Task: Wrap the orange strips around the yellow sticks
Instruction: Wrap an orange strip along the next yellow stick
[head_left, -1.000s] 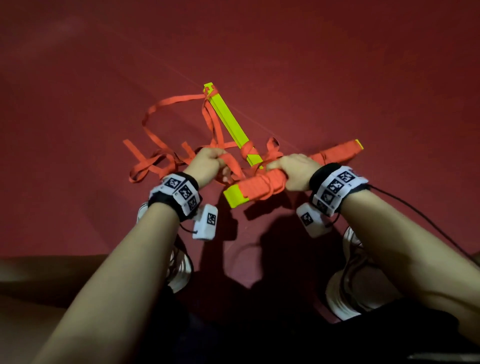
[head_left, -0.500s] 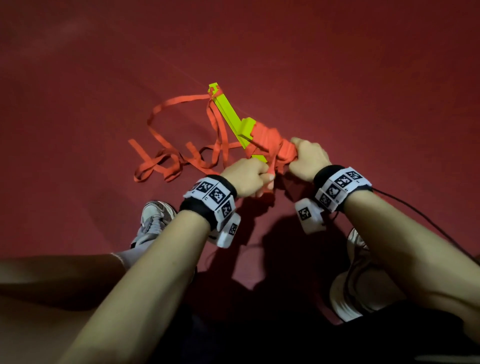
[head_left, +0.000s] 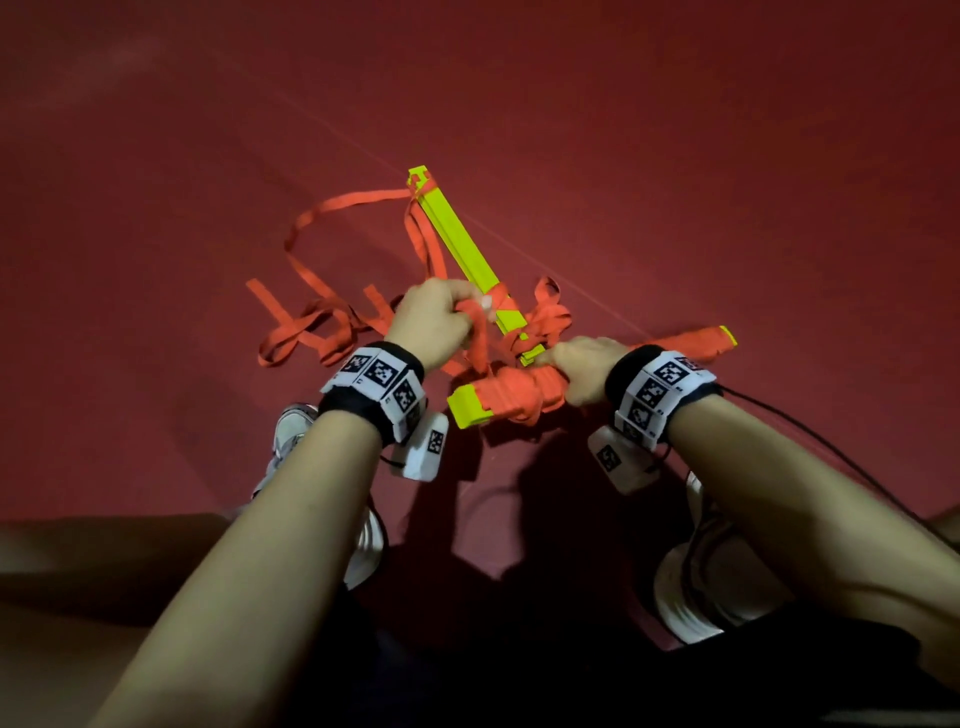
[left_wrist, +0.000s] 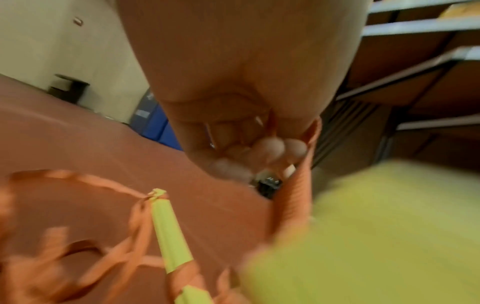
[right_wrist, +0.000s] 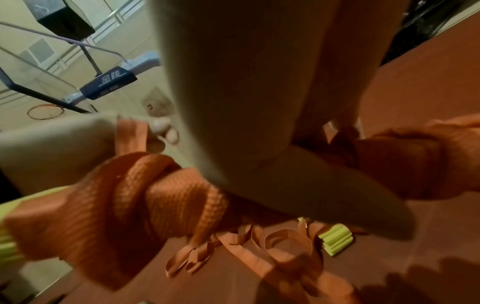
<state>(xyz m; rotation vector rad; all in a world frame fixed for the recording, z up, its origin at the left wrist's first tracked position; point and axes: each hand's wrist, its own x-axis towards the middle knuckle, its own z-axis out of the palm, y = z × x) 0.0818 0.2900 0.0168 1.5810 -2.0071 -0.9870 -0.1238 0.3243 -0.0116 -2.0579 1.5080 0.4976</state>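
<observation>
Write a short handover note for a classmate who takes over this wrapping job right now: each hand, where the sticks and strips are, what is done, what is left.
Left hand: fingers curled round an orange strip, pulling it up from the bundle.
Right hand: its grip is round the wrapped bundle of yellow sticks, held above the red floor.
Second yellow stick bundle lies on the floor, mostly bare, strip at both ends.
Loose strips trail on the floor to the left.
Done: the held bundle is largely wrapped; yellow shows at its ends.
Left: wind in the loose strips, probably over the bare bundle too.
</observation>
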